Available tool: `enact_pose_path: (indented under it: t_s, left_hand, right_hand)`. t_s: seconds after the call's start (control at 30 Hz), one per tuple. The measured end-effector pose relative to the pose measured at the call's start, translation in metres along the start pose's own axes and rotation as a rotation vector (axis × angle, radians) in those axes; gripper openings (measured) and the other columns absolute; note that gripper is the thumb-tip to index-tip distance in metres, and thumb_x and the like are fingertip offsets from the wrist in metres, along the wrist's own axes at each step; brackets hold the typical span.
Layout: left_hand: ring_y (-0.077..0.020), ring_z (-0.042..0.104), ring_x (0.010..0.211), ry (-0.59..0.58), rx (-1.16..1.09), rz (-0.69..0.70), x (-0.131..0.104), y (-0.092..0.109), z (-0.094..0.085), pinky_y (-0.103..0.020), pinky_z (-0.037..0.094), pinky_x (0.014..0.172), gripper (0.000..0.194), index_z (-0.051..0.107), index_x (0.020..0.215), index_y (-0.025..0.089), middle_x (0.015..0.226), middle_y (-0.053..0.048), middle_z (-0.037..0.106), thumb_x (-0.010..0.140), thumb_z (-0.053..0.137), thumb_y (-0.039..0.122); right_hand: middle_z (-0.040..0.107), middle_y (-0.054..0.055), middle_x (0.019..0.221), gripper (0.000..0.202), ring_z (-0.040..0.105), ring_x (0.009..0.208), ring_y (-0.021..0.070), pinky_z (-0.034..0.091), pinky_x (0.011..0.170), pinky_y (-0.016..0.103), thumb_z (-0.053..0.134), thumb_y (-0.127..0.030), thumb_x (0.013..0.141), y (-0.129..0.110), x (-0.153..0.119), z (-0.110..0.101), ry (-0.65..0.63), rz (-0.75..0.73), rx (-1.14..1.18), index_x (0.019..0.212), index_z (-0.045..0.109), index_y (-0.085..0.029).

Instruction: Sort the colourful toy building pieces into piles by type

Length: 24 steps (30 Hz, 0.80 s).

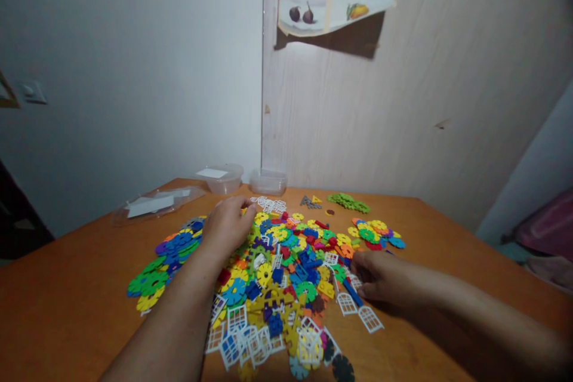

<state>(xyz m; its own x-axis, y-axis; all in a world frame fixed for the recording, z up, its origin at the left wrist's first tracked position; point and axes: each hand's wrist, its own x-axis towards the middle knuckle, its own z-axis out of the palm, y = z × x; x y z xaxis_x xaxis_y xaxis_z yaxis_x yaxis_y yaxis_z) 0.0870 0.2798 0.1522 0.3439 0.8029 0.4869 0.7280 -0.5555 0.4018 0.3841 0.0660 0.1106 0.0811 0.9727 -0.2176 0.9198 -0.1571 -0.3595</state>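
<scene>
A mixed heap of colourful plastic building pieces (308,262) covers the middle of the table: notched discs, small bricks and white window frames. My left hand (230,221) is over the heap's far left part, back of the hand up. Its fingers are bent and largely hidden, so whatever they grip does not show. At the heap's right edge, my right hand (378,277) has its fingers curled in among the pieces, close to a white window frame (347,303) and a blue stick piece (353,292). What lies between those fingertips cannot be made out.
Behind the heap lie white pieces (271,205), grey triangles (308,203) and a green pile (349,202). Discs (376,231) form a group at right. Two clear plastic tubs (226,182) and clear lids (156,203) are at the back left. A wall (331,119) stands behind.
</scene>
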Motion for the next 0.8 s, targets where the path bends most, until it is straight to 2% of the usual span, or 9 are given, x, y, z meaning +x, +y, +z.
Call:
enact_pose_path:
  t_s: [0.2,0.33,0.4,0.5,0.63,0.7,0.8]
  left_hand:
    - [-0.0245,0.066,0.099,0.012,0.016,0.008,0.001,-0.001,0.001,-0.031,0.046,0.080,0.030,0.073,0.098,0.023,0.105,-0.007,0.075,0.094,0.050,0.041]
    - [-0.0246,0.066,0.100,0.015,0.019,0.013,0.000,-0.002,0.002,-0.032,0.047,0.084,0.029,0.073,0.099,0.022,0.106,-0.007,0.075,0.094,0.050,0.040]
    - [-0.0244,0.066,0.101,0.016,0.013,0.012,0.000,-0.002,0.002,-0.031,0.047,0.084,0.029,0.073,0.099,0.022,0.105,-0.007,0.075,0.094,0.050,0.039]
    - [-0.0240,0.066,0.101,0.023,-0.002,0.009,-0.001,-0.001,0.001,-0.031,0.047,0.084,0.029,0.073,0.099,0.022,0.104,-0.007,0.075,0.095,0.050,0.038]
    - [-0.0238,0.066,0.100,0.020,-0.011,0.005,-0.002,0.000,0.001,-0.031,0.046,0.083,0.027,0.073,0.097,0.022,0.104,-0.007,0.075,0.095,0.051,0.038]
    - [-0.0234,0.066,0.100,0.018,-0.006,0.009,-0.002,-0.001,0.002,-0.031,0.046,0.084,0.026,0.073,0.096,0.023,0.103,-0.007,0.075,0.095,0.051,0.037]
    - [-0.0233,0.066,0.099,0.032,0.000,0.015,-0.003,-0.002,0.003,-0.031,0.046,0.083,0.026,0.073,0.096,0.022,0.102,-0.007,0.074,0.095,0.051,0.036]
  right_hand:
    - [0.061,-0.001,0.082,0.022,0.048,0.070,0.0134,0.032,0.056,0.023,0.070,-0.027,0.072,0.002,0.005,-0.001,-0.022,0.036,0.044,0.088,0.056,-0.021]
    - [0.060,0.000,0.084,0.022,0.049,0.073,0.0136,0.032,0.059,0.023,0.068,-0.022,0.070,-0.004,0.000,0.000,0.023,0.020,0.014,0.087,0.055,-0.020]
    - [0.059,-0.001,0.082,0.018,0.049,0.072,0.0128,0.032,0.059,0.023,0.065,-0.021,0.072,-0.007,-0.001,-0.002,0.019,-0.001,0.044,0.086,0.054,-0.020]
    - [0.057,-0.002,0.077,0.013,0.048,0.068,0.0115,0.033,0.056,0.022,0.062,-0.028,0.081,-0.010,0.004,-0.011,0.016,-0.046,0.181,0.082,0.051,-0.021]
    - [0.056,-0.003,0.066,0.022,0.049,0.057,0.0110,0.036,0.052,0.023,0.062,-0.040,0.083,-0.023,0.039,-0.029,0.112,-0.055,0.479,0.082,0.051,-0.021]
    - [0.057,-0.003,0.062,0.019,0.048,0.052,0.0102,0.036,0.050,0.022,0.063,-0.037,0.084,-0.036,0.068,-0.036,0.170,-0.042,0.607,0.082,0.055,-0.020]
    - [0.057,-0.002,0.062,0.019,0.048,0.052,0.0089,0.038,0.048,0.022,0.064,-0.033,0.090,-0.060,0.115,-0.041,0.241,0.036,0.673,0.084,0.062,-0.015]
